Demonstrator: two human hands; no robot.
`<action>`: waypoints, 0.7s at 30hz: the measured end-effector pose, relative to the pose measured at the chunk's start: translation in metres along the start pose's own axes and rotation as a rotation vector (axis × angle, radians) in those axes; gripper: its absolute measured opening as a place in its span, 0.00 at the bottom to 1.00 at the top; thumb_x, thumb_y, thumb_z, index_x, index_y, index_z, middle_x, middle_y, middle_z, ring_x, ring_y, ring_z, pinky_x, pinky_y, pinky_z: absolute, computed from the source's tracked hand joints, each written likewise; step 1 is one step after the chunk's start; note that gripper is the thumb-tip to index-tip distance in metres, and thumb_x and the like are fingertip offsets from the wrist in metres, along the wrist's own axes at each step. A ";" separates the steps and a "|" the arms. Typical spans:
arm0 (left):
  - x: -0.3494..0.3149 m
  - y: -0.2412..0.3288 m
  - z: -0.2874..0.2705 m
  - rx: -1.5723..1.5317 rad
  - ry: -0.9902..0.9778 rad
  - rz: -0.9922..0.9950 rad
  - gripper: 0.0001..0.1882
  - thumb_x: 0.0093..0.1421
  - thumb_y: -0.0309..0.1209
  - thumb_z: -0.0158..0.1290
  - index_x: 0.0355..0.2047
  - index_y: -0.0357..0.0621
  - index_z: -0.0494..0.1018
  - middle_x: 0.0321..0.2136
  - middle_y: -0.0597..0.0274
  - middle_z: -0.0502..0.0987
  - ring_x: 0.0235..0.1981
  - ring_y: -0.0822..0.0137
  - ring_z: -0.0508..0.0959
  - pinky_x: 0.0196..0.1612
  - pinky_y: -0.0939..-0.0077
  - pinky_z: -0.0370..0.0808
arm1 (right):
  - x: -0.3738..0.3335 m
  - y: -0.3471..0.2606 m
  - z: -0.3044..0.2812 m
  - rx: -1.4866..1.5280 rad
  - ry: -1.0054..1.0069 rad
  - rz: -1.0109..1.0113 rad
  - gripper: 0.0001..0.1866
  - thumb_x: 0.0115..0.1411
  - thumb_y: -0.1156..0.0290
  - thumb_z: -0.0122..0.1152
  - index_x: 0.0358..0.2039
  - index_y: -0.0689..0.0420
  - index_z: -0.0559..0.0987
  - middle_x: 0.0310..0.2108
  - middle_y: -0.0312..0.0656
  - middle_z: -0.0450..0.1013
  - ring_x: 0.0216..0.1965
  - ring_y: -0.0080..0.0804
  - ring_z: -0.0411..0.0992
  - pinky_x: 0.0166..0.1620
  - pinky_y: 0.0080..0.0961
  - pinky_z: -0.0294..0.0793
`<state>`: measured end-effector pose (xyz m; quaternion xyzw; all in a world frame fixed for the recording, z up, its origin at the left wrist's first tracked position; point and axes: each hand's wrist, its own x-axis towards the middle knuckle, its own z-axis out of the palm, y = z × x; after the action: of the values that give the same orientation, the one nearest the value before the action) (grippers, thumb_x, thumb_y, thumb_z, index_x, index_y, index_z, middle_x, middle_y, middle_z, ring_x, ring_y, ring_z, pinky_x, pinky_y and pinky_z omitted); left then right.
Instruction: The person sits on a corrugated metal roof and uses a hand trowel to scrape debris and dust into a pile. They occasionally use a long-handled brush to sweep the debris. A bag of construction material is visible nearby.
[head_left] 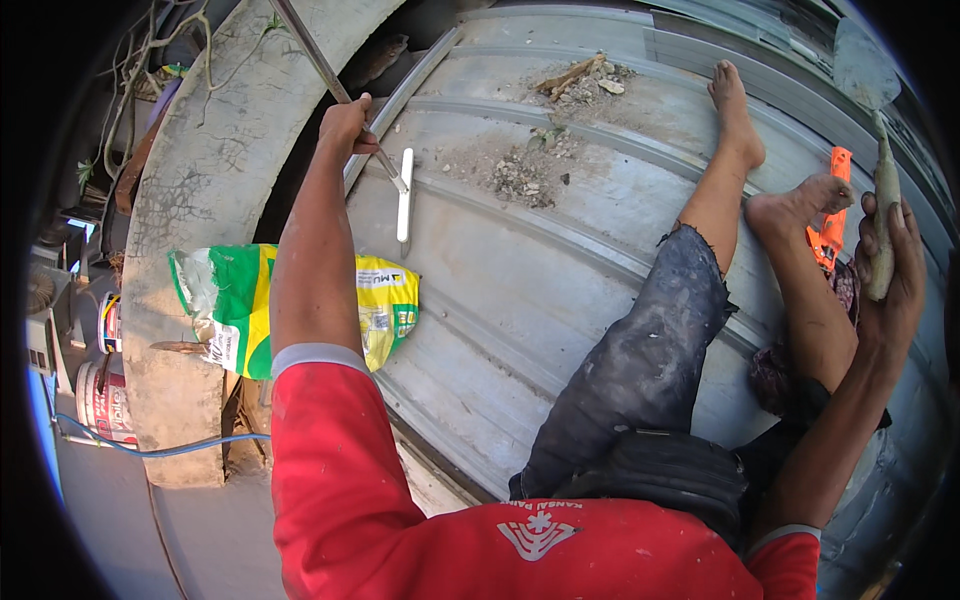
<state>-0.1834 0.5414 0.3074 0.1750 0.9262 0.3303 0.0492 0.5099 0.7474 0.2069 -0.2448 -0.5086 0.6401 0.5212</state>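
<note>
My left hand [345, 125] is closed around a slim metal pole [312, 52] that slants down to a short white crosspiece [405, 205] by the roof sheeting. On the right, my right hand [890, 265] grips the worn wooden handle of a trowel [884, 190]. Its broad, grey-crusted blade [866, 68] points away from me, close to the upper right edge of the view. Just left of that hand, an orange object [829, 215] lies beside my bent leg; its kind is unclear.
I sit on ribbed metal roofing [480, 290]. Two heaps of rubble [525, 175] lie ahead. A green and yellow bag [385, 305] rests partly under my left arm, against a cracked concrete ledge [185, 190]. Paint buckets [103, 400] and a blue hose [170, 452] are at far left.
</note>
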 end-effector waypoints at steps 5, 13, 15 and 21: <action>-0.012 0.032 -0.014 -0.129 -0.026 0.006 0.22 0.74 0.50 0.56 0.33 0.44 0.73 0.23 0.55 0.79 0.21 0.59 0.84 0.25 0.60 0.89 | 0.003 -0.006 -0.013 0.036 -0.011 -0.021 0.26 0.79 0.66 0.55 0.68 0.71 0.67 0.49 0.48 0.76 0.35 0.16 0.70 0.24 0.09 0.73; -0.009 0.029 -0.060 -0.015 0.033 0.065 0.21 0.72 0.49 0.57 0.31 0.44 0.75 0.23 0.55 0.79 0.21 0.61 0.84 0.27 0.59 0.89 | 0.009 0.001 -0.025 0.022 -0.004 -0.023 0.26 0.79 0.66 0.55 0.70 0.70 0.67 0.52 0.49 0.76 0.34 0.16 0.70 0.25 0.09 0.72; -0.001 0.018 -0.057 0.080 0.043 0.079 0.22 0.72 0.48 0.57 0.32 0.42 0.77 0.24 0.55 0.80 0.22 0.61 0.85 0.28 0.59 0.88 | 0.011 0.006 -0.024 0.038 -0.004 0.027 0.26 0.79 0.66 0.55 0.69 0.70 0.67 0.51 0.49 0.76 0.35 0.17 0.70 0.25 0.09 0.73; 0.018 -0.035 -0.020 0.463 0.089 0.017 0.25 0.71 0.51 0.56 0.45 0.39 0.85 0.30 0.51 0.86 0.28 0.59 0.88 0.40 0.63 0.87 | 0.012 0.012 -0.017 -0.016 -0.021 0.053 0.25 0.79 0.66 0.54 0.68 0.70 0.68 0.50 0.48 0.77 0.35 0.17 0.71 0.25 0.08 0.74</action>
<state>-0.2149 0.5108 0.3009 0.1748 0.9770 0.1167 -0.0361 0.5145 0.7661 0.1924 -0.2560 -0.5124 0.6521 0.4966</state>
